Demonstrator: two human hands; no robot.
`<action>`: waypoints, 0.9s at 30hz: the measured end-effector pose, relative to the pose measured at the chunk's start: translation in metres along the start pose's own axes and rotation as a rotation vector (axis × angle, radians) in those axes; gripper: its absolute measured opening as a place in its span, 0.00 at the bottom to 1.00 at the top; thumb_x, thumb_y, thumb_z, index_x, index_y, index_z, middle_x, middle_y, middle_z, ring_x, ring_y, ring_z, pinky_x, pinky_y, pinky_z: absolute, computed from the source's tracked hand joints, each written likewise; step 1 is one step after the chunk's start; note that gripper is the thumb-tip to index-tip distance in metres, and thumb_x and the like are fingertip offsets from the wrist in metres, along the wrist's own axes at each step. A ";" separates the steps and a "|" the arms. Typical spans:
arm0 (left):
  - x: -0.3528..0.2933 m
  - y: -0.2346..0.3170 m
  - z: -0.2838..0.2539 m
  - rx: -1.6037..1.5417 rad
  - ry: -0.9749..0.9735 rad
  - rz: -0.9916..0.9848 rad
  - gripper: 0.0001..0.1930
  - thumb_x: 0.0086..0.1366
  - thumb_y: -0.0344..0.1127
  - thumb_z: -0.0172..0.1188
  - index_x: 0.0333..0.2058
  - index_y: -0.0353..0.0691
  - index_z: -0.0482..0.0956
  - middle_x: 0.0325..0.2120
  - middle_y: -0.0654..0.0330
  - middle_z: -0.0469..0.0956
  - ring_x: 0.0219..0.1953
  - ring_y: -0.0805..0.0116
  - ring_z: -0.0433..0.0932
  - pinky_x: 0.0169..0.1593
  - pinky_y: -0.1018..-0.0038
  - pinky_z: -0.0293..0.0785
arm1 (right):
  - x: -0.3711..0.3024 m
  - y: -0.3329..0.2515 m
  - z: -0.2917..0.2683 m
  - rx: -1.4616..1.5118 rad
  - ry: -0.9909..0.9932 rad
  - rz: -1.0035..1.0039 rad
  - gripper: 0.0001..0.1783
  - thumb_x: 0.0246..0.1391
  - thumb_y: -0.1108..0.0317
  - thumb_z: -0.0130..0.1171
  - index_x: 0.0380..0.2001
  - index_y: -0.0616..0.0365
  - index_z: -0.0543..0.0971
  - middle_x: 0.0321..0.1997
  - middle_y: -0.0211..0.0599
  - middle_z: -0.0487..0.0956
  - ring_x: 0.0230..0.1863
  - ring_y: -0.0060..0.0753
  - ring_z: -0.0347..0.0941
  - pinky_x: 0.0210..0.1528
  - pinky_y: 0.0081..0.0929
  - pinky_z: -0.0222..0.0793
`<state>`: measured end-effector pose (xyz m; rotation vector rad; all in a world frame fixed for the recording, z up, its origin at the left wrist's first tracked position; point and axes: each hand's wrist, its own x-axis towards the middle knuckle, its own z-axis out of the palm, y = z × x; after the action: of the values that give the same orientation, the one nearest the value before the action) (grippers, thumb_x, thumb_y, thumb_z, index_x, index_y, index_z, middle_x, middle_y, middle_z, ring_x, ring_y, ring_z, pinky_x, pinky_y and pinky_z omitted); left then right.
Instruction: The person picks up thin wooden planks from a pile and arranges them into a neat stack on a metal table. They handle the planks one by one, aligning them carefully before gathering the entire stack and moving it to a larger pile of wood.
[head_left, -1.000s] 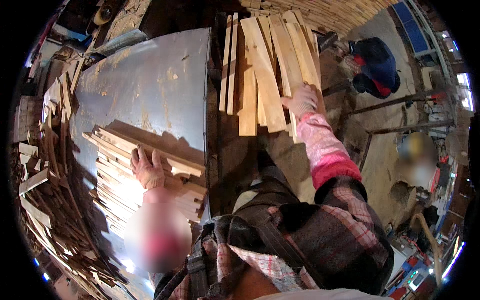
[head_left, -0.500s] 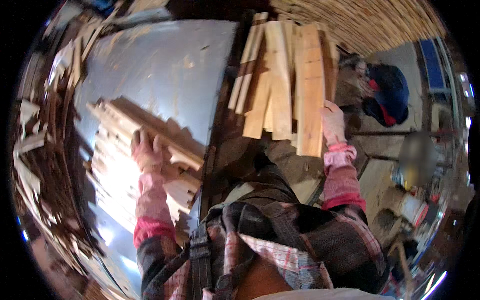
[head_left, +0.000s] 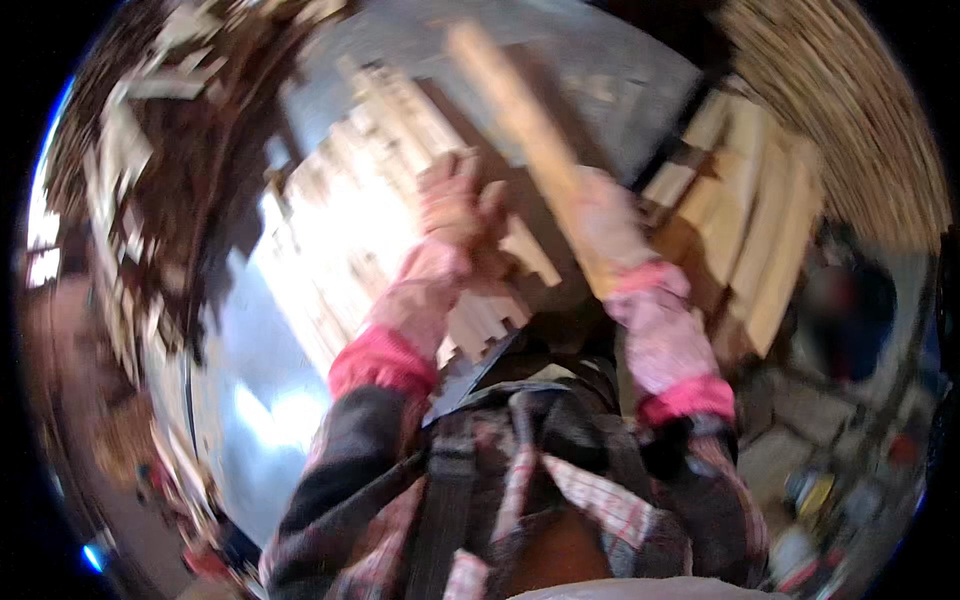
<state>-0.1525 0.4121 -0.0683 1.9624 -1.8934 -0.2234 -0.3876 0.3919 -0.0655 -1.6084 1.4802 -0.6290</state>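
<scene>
My right hand [head_left: 608, 222] is closed around a long wooden strip [head_left: 513, 108]. The strip slants over the metal table, its far end pointing up and left, blurred by motion. My left hand [head_left: 448, 205] rests on the right side of a row of pale wooden strips [head_left: 335, 225], its fingers stretched out and the thumb apart. These strips lie side by side on the metal table [head_left: 265, 395], with uneven ends and strong glare on them. Right of the table is a pile of wooden boards [head_left: 765, 215], near my right forearm.
Rough wood offcuts [head_left: 150, 150] are heaped along the table's left side. A large stack of thin sticks [head_left: 850, 110] stands at the far right. A blurred person [head_left: 850, 310] is low down at the right. Containers [head_left: 808, 495] lie on the floor at lower right.
My right hand has taken a strip from the right-hand pile and carried it left over the table. The view has turned left. My left hand stays on the row of strips.
</scene>
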 end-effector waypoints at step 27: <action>-0.001 -0.003 -0.016 0.081 -0.142 -0.111 0.23 0.65 0.51 0.61 0.55 0.48 0.81 0.59 0.51 0.74 0.64 0.42 0.68 0.66 0.53 0.69 | -0.119 0.206 -0.230 -0.156 0.542 0.686 0.28 0.57 0.67 0.62 0.62 0.59 0.77 0.53 0.45 0.83 0.53 0.49 0.81 0.56 0.47 0.79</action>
<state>-0.1437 0.4161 -0.0550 2.1604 -1.9096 -0.3306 -0.7094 0.4617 -0.0975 -0.9463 2.3718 -0.5713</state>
